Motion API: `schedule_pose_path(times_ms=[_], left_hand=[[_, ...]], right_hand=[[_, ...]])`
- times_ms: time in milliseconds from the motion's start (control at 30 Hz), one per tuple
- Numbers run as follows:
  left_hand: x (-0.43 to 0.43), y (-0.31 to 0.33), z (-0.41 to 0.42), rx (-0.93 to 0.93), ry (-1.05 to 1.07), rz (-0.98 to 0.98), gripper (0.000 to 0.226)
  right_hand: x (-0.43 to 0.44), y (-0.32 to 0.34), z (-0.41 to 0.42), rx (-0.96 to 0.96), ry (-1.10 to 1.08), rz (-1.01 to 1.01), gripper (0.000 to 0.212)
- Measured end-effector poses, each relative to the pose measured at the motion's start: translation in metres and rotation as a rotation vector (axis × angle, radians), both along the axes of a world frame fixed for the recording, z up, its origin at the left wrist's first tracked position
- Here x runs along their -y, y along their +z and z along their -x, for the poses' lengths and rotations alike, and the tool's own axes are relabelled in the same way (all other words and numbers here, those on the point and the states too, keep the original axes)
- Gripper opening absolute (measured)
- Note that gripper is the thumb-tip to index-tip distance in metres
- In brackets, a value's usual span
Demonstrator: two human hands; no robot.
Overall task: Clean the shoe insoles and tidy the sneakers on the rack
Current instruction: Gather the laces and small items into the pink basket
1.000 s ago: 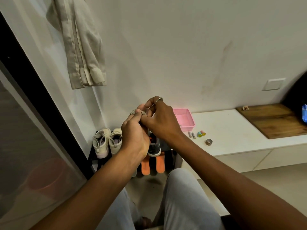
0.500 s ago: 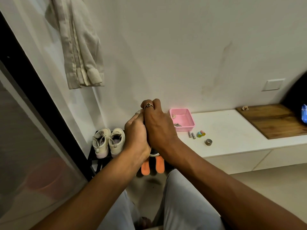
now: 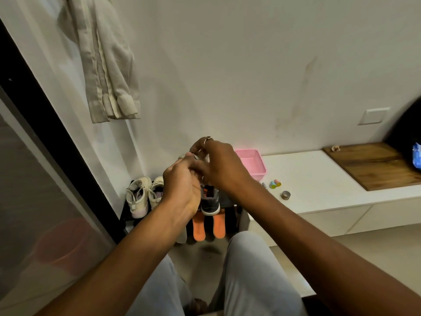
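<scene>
My left hand [image 3: 182, 188] and my right hand [image 3: 221, 167] meet in front of the rack, fingers curled. Their fingertips pinch a small grey thing [image 3: 196, 156]; I cannot tell what it is. Each hand wears a ring. Below them, a pair of white sneakers [image 3: 139, 197] stands on the low black rack [image 3: 127, 215]. A dark grey sneaker with orange laces [image 3: 210, 200] sits to their right, partly hidden by my hands. Two orange insoles [image 3: 198, 226] lean against the rack's front, with a pale insole [image 3: 182, 234] beside them.
A white bench [image 3: 314, 185] on the right carries a pink basket [image 3: 252, 164], small coloured pieces [image 3: 275, 184], a tape roll [image 3: 285, 195] and a wooden board [image 3: 373, 166]. A beige garment [image 3: 107, 65] hangs on the wall. A dark glass door [image 3: 34, 179] stands left.
My right hand lay over the left half a second ago; it has lifted, and both sets of fingertips meet higher again. The dark sneaker shows between my wrists.
</scene>
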State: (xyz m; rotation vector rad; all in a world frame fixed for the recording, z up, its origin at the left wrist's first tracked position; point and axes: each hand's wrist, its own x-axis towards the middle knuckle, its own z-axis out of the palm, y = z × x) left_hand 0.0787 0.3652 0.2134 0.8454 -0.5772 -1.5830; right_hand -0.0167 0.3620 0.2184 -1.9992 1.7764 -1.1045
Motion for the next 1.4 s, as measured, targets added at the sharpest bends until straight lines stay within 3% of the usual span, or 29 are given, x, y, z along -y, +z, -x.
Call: schedule_pose_path(times_ms=[67, 233, 433, 533, 633, 1067, 1233, 1400], left_hand=[[0.001, 0.002, -0.001, -0.017, -0.017, 0.017, 0.023], [0.006, -0.006, -0.001, -0.012, -0.091, 0.033, 0.031], [0.011, -0.006, -0.003, -0.022, -0.071, 0.003, 0.027], [0.014, -0.007, -0.006, 0.003, -0.042, 0.0, 0.027], [0.015, -0.007, -0.007, 0.008, -0.028, -0.008, 0.025], [0.012, -0.006, -0.007, 0.054, -0.115, 0.03, 0.028], [0.012, -0.007, -0.006, 0.086, -0.039, 0.072, 0.022], [0.008, -0.01, -0.005, 0.094, 0.034, 0.069, 0.023]], right_hand=[[0.001, 0.002, 0.007, 0.084, 0.042, -0.026, 0.02], [0.004, 0.002, 0.014, 0.082, 0.026, -0.024, 0.028], [0.004, 0.002, 0.018, -0.046, 0.027, 0.042, 0.026], [0.005, 0.006, 0.026, -0.07, 0.148, -0.017, 0.016], [0.006, 0.01, 0.031, -0.137, 0.193, -0.095, 0.02], [0.002, 0.015, 0.041, -0.131, 0.166, -0.203, 0.012], [-0.002, 0.016, 0.024, 0.085, 0.021, -0.181, 0.017], [-0.006, 0.013, 0.001, 0.03, -0.042, -0.121, 0.011]])
